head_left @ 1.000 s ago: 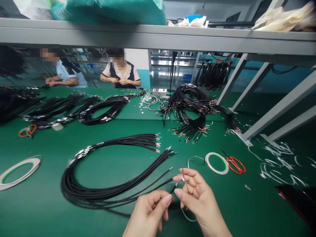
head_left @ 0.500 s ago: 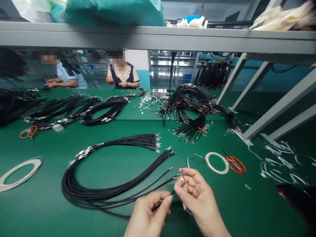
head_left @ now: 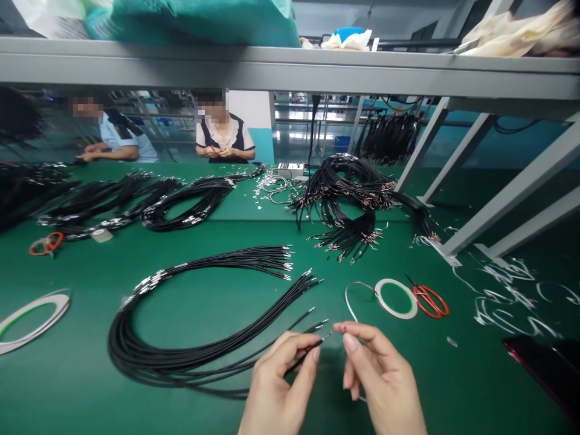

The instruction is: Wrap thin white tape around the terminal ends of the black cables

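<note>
The left hand [head_left: 281,377] is closed in a pinch on one black wire [head_left: 308,352], whose metal-tipped end sits just beside the right hand [head_left: 380,377]. The right hand's fingertips [head_left: 348,329] are pressed together; whether they grip anything, I cannot tell. The wire runs back toward one large coiled wire bundle [head_left: 136,350] on the green bench mat [head_left: 217,405]. Two tape rings [head_left: 45,300] [head_left: 394,315], two orange-handled scissors [head_left: 45,243] [head_left: 429,301] and two co-workers [head_left: 122,142] [head_left: 222,136] are also in view.
</note>
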### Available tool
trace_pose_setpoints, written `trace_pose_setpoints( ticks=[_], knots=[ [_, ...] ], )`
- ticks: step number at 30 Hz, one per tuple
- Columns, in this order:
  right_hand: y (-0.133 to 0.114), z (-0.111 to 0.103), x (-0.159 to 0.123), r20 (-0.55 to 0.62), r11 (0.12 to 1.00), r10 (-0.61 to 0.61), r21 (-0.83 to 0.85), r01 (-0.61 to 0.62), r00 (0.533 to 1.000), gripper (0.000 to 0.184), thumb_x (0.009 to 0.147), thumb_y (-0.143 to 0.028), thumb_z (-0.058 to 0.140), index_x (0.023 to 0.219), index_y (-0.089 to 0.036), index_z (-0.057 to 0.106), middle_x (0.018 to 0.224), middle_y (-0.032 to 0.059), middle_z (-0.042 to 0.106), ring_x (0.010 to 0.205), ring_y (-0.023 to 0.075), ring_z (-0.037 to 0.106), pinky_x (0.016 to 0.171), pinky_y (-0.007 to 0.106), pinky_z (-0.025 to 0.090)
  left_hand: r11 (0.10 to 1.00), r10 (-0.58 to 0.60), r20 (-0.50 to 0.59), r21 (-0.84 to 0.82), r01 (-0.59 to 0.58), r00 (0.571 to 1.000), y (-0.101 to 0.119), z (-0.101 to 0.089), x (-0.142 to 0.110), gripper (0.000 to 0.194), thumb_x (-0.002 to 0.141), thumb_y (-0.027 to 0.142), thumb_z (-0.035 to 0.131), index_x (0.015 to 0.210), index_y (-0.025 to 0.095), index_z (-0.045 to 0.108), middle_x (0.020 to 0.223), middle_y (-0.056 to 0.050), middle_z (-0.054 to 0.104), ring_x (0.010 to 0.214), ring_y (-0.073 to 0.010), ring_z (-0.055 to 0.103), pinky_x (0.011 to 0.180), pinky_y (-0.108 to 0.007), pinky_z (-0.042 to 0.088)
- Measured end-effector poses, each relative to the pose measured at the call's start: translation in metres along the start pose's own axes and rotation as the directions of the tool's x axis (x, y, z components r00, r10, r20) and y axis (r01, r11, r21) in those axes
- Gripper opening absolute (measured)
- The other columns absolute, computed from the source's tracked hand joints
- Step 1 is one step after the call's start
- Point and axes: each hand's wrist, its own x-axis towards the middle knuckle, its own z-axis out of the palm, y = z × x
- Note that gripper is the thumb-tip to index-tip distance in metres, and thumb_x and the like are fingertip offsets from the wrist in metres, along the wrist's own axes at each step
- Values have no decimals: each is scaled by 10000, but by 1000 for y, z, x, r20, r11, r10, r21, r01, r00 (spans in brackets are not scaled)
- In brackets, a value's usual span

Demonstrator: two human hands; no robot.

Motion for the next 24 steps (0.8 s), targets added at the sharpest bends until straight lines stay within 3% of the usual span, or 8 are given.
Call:
trace_pose_setpoints(
  ticks=[7,10,16,24],
  knots=[
    [5,2,-5,46,995,64,-77,-61,997,357,687,-511,741,752,-162,706,419,-29,503,346,103,429,344,211,330,999,5,-113,46,1,994,-7,5,-2,175,817,257,620,966,203,696,866,-43,680,767,-165,676,702,-240,577],
    [4,3,-3,76,994,59,-101,-51,995,350,704,-508,728,726,-160,698,468,-9,548,369,99,439,374,213,342,992,65,-138,115,-49,988,-9,4,-3,190,818,238,624,997,215,686,897,-39,695,764,-161,683,682,-230,576],
    [4,1,3,184,982,74,-187,-39,980,363,773,-510,664,758,-149,707,618,52,656,395,92,441,383,212,341,925,285,-84,287,-250,955,-10,-2,-4,207,834,164,600,1026,211,659,882,-33,721,745,-159,690,672,-228,569],
    [0,1,5,218,977,93,-210,-46,971,337,791,-494,652,751,-162,696,637,44,654,410,93,454,397,211,348,858,385,-47,386,-339,922,-12,-3,-6,237,828,88,589,1035,200,617,851,-22,713,720,-144,679,696,-218,545]
  ],
)
